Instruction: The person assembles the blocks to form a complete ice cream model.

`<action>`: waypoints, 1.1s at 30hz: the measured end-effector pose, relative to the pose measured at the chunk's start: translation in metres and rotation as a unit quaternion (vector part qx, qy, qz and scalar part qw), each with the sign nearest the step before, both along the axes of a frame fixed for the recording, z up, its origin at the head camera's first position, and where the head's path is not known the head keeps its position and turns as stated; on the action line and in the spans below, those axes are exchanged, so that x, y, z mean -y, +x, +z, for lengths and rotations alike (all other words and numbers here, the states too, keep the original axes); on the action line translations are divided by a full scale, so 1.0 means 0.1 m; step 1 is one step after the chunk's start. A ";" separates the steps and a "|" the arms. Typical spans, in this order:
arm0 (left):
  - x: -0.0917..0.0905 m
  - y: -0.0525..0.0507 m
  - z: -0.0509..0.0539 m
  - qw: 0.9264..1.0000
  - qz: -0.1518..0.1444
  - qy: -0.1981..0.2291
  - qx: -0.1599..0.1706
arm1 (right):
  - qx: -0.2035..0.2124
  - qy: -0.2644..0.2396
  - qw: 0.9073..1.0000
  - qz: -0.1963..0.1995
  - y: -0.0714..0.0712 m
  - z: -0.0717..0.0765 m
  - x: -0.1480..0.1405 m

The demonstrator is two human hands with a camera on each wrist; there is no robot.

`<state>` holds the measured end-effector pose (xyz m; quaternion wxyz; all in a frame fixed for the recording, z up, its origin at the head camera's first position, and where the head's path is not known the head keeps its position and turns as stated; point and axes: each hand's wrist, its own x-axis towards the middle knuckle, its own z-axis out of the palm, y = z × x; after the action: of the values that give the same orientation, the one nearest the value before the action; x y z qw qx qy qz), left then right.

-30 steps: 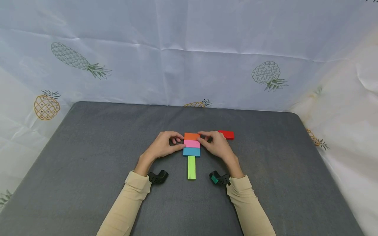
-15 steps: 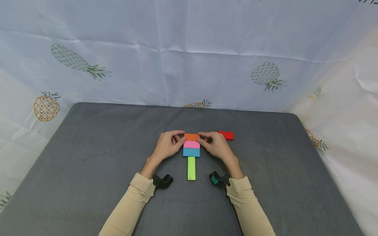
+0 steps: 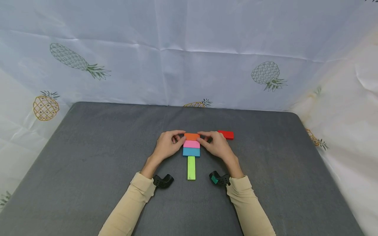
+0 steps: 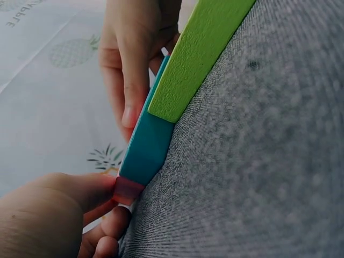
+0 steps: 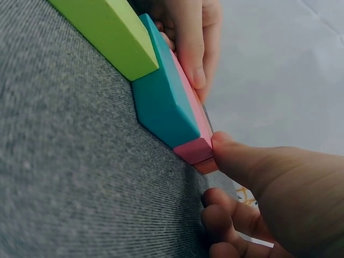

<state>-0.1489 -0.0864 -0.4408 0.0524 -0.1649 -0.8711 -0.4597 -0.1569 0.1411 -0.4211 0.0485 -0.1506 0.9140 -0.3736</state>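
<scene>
At the centre of the head view, the orange block lies between two hands, its long axis running across the picture. The left hand holds its left end and the right hand its right end, thumb and forefinger bent about each corner; neither hand is clearly nearer. The thumbs reach the seam with the pink block, which lies against orange's lower long side, and the right wrist view shows that thumb tip touching pink as well. The other fingers are curled back under each palm.

Below pink, the blue block lies parallel and touching. The lime-green block is turned the other way, long axis up and down the picture, its upper end meeting the middle of blue's lower side.

The red block lies right of orange, its long axis also crosswise, just beside the right hand's knuckles and well apart from the left hand.
</scene>
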 end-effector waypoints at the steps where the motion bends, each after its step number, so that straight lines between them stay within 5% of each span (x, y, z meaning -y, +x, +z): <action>1: 0.00 0.00 0.00 1.000 -0.002 0.001 -0.001 | 0.000 0.000 1.000 0.001 0.00 0.00 0.00; 33: 0.05 0.00 0.00 0.999 -0.032 0.004 0.008 | 0.023 -0.013 0.999 0.036 0.02 0.07 -0.05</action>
<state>-0.1492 -0.0913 -0.4411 0.0316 -0.1894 -0.8638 -0.4658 -0.1550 0.1459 -0.4142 0.0809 -0.1755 0.9019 -0.3864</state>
